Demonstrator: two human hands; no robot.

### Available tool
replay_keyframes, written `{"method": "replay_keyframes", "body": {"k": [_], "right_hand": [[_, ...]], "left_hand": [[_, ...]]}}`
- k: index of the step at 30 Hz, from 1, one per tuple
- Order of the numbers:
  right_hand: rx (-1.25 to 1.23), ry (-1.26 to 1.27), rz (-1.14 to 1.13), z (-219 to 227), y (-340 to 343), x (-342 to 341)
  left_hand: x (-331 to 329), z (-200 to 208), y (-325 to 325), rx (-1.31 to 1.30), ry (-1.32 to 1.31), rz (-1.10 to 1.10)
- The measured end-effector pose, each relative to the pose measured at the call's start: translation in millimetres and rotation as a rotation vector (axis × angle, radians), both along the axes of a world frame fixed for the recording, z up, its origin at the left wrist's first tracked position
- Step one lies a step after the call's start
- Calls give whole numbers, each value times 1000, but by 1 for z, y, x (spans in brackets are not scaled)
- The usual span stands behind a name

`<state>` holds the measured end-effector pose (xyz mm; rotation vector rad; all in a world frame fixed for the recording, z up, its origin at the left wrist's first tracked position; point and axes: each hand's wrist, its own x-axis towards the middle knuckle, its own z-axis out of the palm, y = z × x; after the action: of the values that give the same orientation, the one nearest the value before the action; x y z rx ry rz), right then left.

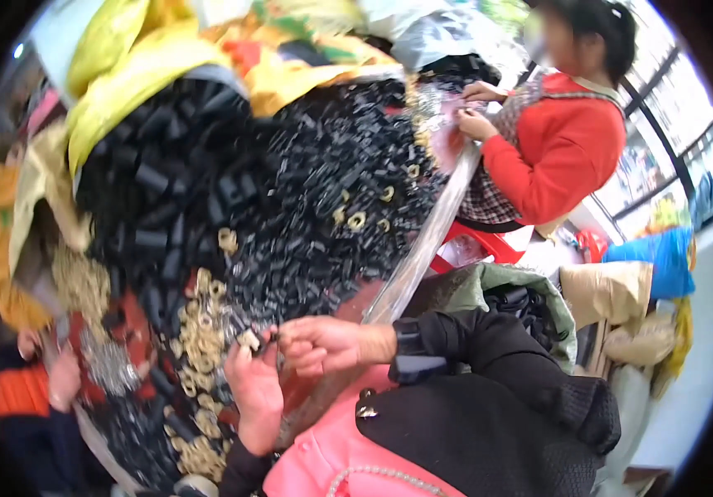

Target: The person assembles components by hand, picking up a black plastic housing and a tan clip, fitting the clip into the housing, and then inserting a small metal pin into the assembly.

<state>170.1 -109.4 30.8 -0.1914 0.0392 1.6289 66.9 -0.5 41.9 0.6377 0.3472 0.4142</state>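
Note:
My left hand [257, 393] is raised at the near edge of a heaped work table, palm turned up. Between its fingertips sits a small cream plastic piece [248, 340], part of it covered by the fingers. My right hand [327, 345] comes in from the right with its fingers curled in a pinch. Its fingertips meet those of the left hand beside a small dark part [273, 336], whose kind is too small to make out. Just left of my hands lies a pile of cream ring-shaped pieces [199, 340].
Small black parts [331, 182] and larger black tube-like pieces [153, 178] cover the table. Yellow sacks [137, 74] spill over its far side. A person in red [555, 132] works at the right, another person [21, 389] at the left beside shiny metal pins [112, 364]. An open green sack [489, 286] stands near my right arm.

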Motion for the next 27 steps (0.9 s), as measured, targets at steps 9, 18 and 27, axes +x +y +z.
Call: {"method": "replay_keyframes", "body": {"k": [9,18,27], "right_hand": [[-205,-1446,-443,4,-9,4],[18,-2310,-567,-2,-6,15],[-238,-2152,-310,-16,5,10]], "left_hand": [[4,0,-9,73,44,50],[3,-12,-1,18,83,29],[7,-10,-3,203,117,57]]}}
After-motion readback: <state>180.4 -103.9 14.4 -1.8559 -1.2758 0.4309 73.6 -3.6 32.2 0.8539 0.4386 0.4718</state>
